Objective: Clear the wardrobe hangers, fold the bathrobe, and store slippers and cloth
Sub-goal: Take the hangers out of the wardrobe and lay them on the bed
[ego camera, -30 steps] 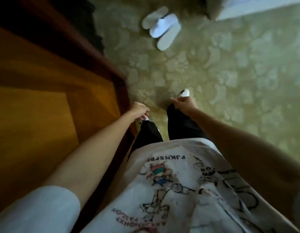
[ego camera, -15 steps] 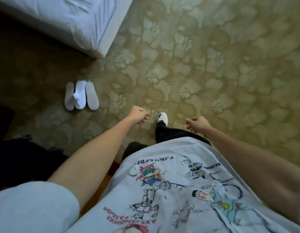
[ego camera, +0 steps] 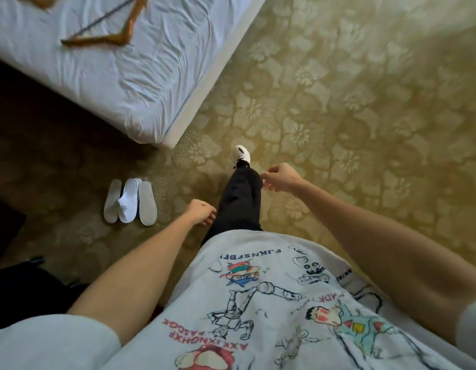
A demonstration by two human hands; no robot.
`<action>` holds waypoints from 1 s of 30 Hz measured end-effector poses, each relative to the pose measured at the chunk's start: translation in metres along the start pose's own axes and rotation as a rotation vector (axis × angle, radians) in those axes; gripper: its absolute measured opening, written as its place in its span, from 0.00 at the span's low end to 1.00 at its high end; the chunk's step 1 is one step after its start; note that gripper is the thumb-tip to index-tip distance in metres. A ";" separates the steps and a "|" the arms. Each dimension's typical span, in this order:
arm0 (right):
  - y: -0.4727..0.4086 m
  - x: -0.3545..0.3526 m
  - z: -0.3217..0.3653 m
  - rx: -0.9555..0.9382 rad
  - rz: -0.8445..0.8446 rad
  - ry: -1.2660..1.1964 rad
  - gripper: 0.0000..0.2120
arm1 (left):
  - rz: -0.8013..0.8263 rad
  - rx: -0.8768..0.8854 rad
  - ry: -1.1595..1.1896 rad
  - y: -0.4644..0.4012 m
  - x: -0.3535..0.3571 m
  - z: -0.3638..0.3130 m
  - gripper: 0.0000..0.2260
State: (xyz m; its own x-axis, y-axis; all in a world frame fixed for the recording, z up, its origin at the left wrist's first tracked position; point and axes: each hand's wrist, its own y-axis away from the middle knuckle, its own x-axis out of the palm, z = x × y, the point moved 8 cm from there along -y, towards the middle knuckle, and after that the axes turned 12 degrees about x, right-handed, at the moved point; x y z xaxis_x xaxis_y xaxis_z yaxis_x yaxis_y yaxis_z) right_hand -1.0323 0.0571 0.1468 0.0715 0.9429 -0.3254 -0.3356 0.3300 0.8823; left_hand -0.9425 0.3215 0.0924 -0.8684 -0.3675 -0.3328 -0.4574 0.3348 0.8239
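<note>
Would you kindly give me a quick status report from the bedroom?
Left hand and right hand empty, loosely curled. Slippers on carpet by bed; wooden hanger on bed. Path clear.

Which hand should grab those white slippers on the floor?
Probably the left hand. It hangs empty on the same side as the white slippers lying on the carpet. The right hand, also empty, is across the leg, farther away.

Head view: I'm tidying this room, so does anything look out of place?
Yes. White slippers lie loose on the patterned carpet near the bed's corner, one flipped sole-up, not stored. Wooden hangers lie scattered on the bed sheet. Both hands, left and right, hold nothing.
</note>
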 end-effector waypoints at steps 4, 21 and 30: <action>-0.048 -0.044 0.105 -0.062 0.008 0.124 0.10 | -0.034 -0.095 0.053 -0.058 -0.047 -0.046 0.08; -0.255 -0.325 0.356 0.054 -0.080 0.421 0.10 | -0.125 0.200 0.183 -0.278 -0.253 -0.440 0.07; -0.352 -0.376 0.551 -0.113 0.037 0.658 0.09 | -0.299 0.008 0.408 -0.351 -0.345 -0.508 0.08</action>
State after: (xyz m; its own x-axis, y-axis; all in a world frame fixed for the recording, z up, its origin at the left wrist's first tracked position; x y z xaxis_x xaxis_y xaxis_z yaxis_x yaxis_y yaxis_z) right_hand -0.4231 -0.3880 0.1455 -0.5178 0.7168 -0.4670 -0.4256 0.2577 0.8674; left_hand -0.3854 -0.1097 0.1511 -0.5546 -0.7571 -0.3453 -0.6773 0.1696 0.7159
